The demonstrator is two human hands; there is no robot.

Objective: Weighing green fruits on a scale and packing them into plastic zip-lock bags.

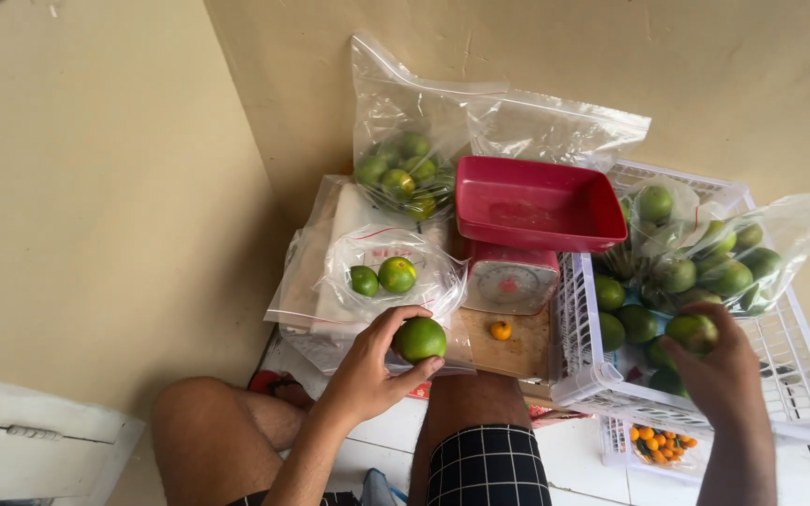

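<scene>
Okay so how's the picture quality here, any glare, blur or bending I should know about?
Head view: soft, even daylight with only faint shadows; the left hand and its green citrus fruit are sharp; the right hand is slightly blurred as its grip closes on a fruit in the white crate; pale glare on the clear plastic bags; wide-angle bending slants the wall corner.

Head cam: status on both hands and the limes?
Left hand grips one green lime beside the open bag. Right hand closes on a lime in the white crate. Nothing blocking.
</scene>
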